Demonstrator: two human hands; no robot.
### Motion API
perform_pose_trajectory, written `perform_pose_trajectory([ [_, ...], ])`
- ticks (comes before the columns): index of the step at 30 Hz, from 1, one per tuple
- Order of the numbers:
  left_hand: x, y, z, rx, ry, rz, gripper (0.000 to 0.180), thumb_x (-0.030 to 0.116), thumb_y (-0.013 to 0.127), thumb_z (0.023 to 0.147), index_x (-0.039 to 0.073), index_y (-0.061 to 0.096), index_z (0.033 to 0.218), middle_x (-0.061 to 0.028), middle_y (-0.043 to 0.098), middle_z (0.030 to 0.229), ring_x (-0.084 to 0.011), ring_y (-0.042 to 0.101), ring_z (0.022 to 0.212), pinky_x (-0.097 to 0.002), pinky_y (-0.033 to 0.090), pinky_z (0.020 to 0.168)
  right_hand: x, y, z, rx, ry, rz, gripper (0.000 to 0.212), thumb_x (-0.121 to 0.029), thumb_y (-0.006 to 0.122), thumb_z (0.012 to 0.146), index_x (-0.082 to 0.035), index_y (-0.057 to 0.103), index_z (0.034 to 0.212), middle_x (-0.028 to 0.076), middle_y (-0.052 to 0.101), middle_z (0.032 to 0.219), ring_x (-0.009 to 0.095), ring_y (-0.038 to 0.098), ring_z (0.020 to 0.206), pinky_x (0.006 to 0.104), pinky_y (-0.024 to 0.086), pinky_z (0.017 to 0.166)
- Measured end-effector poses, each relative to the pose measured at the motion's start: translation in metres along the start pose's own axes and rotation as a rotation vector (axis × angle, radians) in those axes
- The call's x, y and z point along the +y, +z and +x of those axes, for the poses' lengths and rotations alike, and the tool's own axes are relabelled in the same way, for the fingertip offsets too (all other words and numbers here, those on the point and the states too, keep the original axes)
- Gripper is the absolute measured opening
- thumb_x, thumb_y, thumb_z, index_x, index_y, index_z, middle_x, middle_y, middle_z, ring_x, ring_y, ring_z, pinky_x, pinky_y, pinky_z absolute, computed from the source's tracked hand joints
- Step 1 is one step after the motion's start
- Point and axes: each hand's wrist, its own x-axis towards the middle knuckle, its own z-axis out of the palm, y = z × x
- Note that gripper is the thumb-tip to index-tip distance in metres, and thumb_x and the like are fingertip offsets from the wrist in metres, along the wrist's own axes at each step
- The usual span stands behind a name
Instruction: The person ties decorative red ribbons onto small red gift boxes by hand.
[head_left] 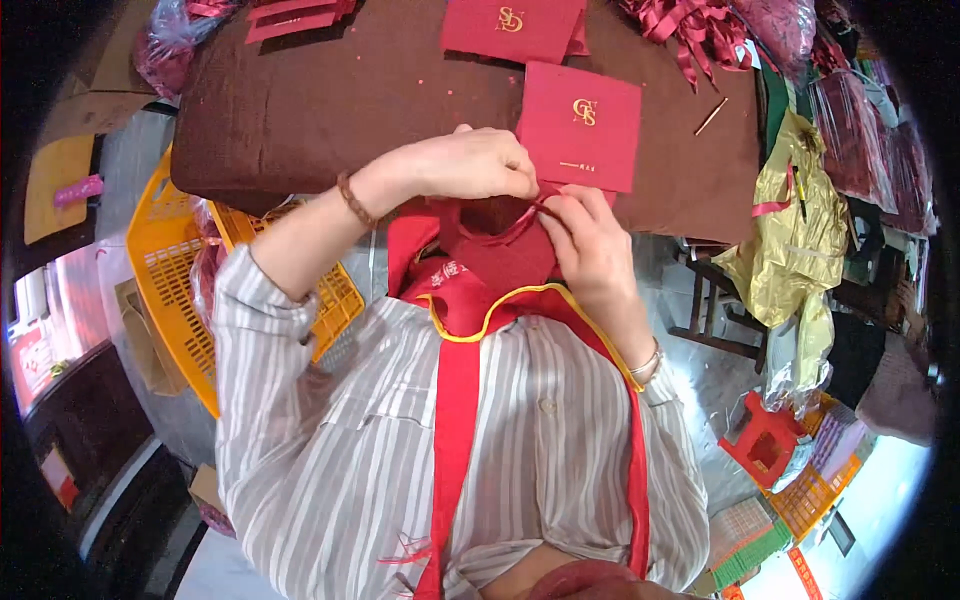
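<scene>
My left hand (480, 165) is bent over at the table's near edge, its fingers pressed together on a dark red ribbon. Just to the right, my right hand (592, 240) pinches the same dark red ribbon (525, 222) between thumb and fingers. The ribbon curves below both hands, in front of the red apron (460, 400) with yellow trim. What it is joined to is partly hidden by my hands and the apron. Right behind my fingers lies a flat red packet (580, 125) with gold lettering.
The table has a brown cloth (330, 110). More red packets (510, 28) lie at its far side, with a pile of red ribbons (690, 35) and a thin pen-like stick (711, 116) at right. An orange crate (170, 260) stands left, gold wrapping (800, 220) right.
</scene>
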Motion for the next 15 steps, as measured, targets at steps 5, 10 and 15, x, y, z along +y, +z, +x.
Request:
perform_pose_trajectory([
  [5, 0.018, -0.019, 0.007, -0.327, -0.394, -0.416, 0.020, 0.019, 0.058, 0.073, 0.001, 0.066, 0.073, -0.0003, 0.057, 0.063, -0.0076, 0.048, 0.064, -0.0262, 0.037, 0.058, -0.002, 0.012, 0.000, 0.025, -0.050, -0.061, 0.012, -0.008, 0.058, 0.081, -0.006, 0.058, 0.092, 0.015, 0.053, 0.102, 0.035, 0.059, 0.077, 0.0405, 0.049, 0.062],
  [10, 0.004, -0.012, 0.010, -0.274, -0.246, -0.444, 0.016, 0.018, 0.058, 0.075, 0.004, 0.062, 0.069, 0.0060, 0.049, 0.058, -0.0045, 0.040, 0.051, -0.0225, 0.033, 0.046, -0.009, 0.009, 0.004, 0.044, -0.020, -0.092, 0.012, -0.011, 0.061, 0.080, -0.006, 0.058, 0.090, 0.014, 0.051, 0.106, 0.034, 0.059, 0.078, 0.0411, 0.050, 0.063],
  [15, 0.017, -0.016, 0.010, -0.263, -0.373, -0.563, 0.014, 0.016, 0.063, 0.071, 0.003, 0.066, 0.071, 0.0028, 0.056, 0.063, -0.0064, 0.045, 0.064, -0.0238, 0.035, 0.062, 0.000, 0.010, 0.004, 0.084, 0.071, -0.024, 0.014, -0.011, 0.065, 0.076, -0.005, 0.059, 0.088, 0.013, 0.054, 0.098, 0.031, 0.059, 0.079, 0.0368, 0.049, 0.064],
])
